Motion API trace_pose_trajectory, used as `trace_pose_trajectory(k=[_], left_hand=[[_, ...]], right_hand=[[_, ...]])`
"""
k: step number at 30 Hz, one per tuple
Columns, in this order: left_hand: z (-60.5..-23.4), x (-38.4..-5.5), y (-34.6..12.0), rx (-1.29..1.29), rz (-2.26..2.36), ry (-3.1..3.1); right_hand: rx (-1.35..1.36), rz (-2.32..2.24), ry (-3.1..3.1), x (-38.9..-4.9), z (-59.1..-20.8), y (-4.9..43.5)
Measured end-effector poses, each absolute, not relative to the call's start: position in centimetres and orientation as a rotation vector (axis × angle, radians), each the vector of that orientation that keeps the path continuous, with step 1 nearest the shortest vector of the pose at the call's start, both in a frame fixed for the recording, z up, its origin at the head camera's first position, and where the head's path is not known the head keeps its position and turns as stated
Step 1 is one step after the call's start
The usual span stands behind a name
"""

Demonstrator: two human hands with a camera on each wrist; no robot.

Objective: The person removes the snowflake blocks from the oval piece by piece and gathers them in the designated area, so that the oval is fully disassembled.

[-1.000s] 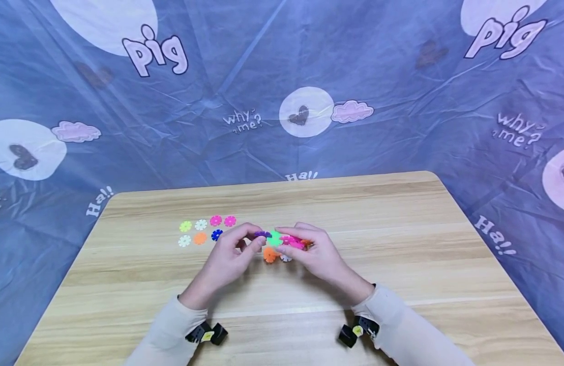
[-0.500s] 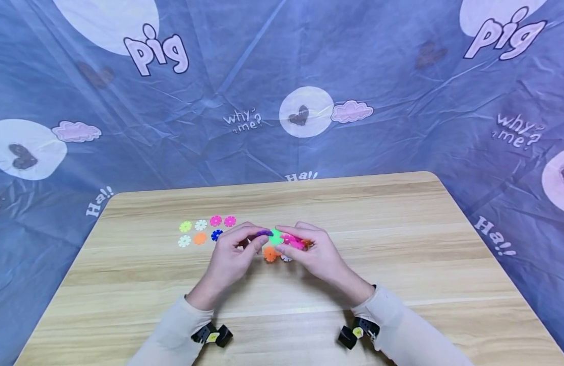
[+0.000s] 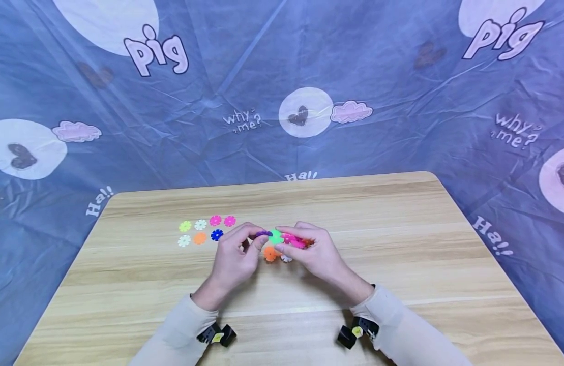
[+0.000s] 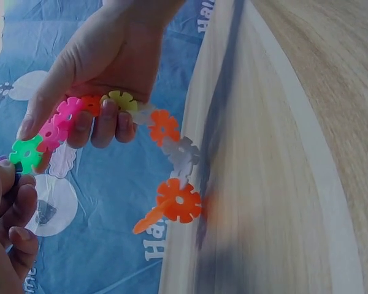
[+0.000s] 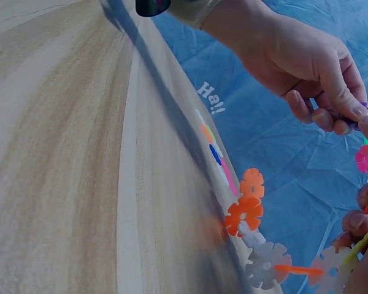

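Observation:
My left hand [image 3: 236, 254] pinches a purple slotted snowflake disc [image 3: 263, 233] between thumb and fingers. Facing it, my right hand [image 3: 318, 249] grips a chain of interlocking discs, its thumb and forefinger at the green disc [image 4: 26, 154]. Purple and green meet edge to edge between the two hands. Behind the green one come pink discs [image 4: 69, 111], a red-orange disc [image 4: 92, 105] and a yellow disc [image 4: 121, 101] along the right fingers. The chain's tail hangs down in a curve, with white discs [image 4: 183, 154] and orange discs [image 4: 180, 199] at its end.
Loose discs lie in two rows on the wooden table [image 3: 401, 244], left of the hands: yellow [image 3: 185, 226], white [image 3: 200, 224], pink [image 3: 215, 220], orange [image 3: 200, 238] and blue [image 3: 216, 235] among them. A blue printed curtain [image 3: 245, 61] hangs behind the table.
My left wrist and forearm have shifted slightly to the right, and the purple disc has come closer against the green one. My right hand stays nearly in place with the chain.

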State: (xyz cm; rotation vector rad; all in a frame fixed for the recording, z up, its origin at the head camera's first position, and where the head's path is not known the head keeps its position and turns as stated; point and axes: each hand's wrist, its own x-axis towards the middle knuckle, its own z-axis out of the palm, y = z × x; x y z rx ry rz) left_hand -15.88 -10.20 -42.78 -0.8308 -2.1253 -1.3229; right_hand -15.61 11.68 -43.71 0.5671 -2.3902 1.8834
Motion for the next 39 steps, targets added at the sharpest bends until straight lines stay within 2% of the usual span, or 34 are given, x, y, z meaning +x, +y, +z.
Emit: trace_pose_trajectory(k=[23,39], left_hand=[[-42.3,-15.8,-12.9,-0.784,-1.367,-2.330],[-42.4,-15.6,-15.2,-0.576,-1.316,-2.502]], right_hand=[[0.539,1.929,-2.400,-15.5,-43.8,11.8],[0.566,1.920,-2.379,-15.4,-44.1,11.9]])
